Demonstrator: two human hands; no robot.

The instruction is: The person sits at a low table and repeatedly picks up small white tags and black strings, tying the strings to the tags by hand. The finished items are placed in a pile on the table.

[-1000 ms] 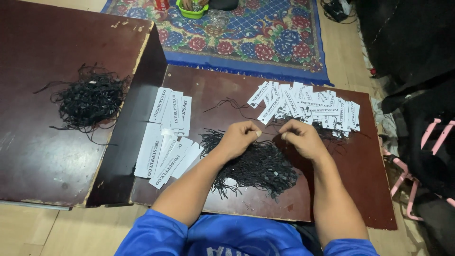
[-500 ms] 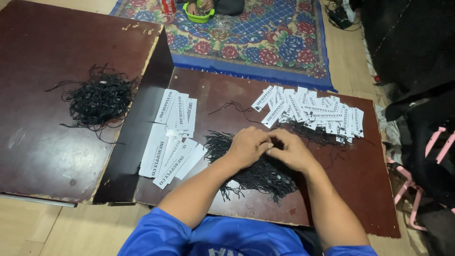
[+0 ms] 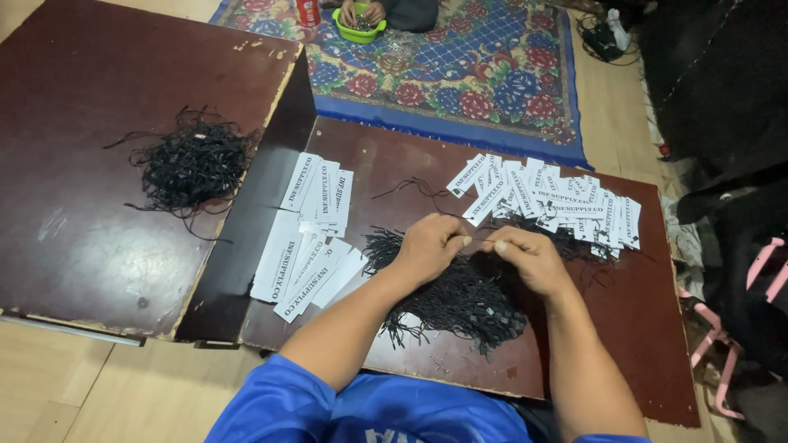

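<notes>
From the head camera, looking down, the left hand (image 3: pixel 428 246) and the right hand (image 3: pixel 529 258) meet over the middle of a dark brown wooden surface (image 3: pixel 648 344), their fingers (image 3: pixel 460 240) pinched together tip to tip. What they pinch is too small to make out for certain; it looks like a thin black string drawn from the pile of black strings (image 3: pixel 464 295) that lies directly under and just in front of both hands, touching the left wrist. Both sets of fingers are clenched in a fine pinch rather than spread. To the left of the hands, near the surface's left edge, lies a fanned batch of white paper tags (image 3: pixel 308 246) with black print, some overlapping. Beyond the hands, toward the far right of the surface, a second, scattered heap of white tags (image 3: pixel 558 201) lies with black strings showing under it. A loose black string (image 3: pixel 410 189) curls on the bare wood between the two batches. To the left stands a second, higher dark board (image 3: pixel 74 230) with another tangled bundle of black strings (image 3: pixel 193 160) on it, well apart from the hands. At the top, a patterned floral rug (image 3: pixel 492 74) covers the floor, and another person's hands (image 3: pixel 357 12) rest at a green bowl (image 3: pixel 361 29).
</notes>
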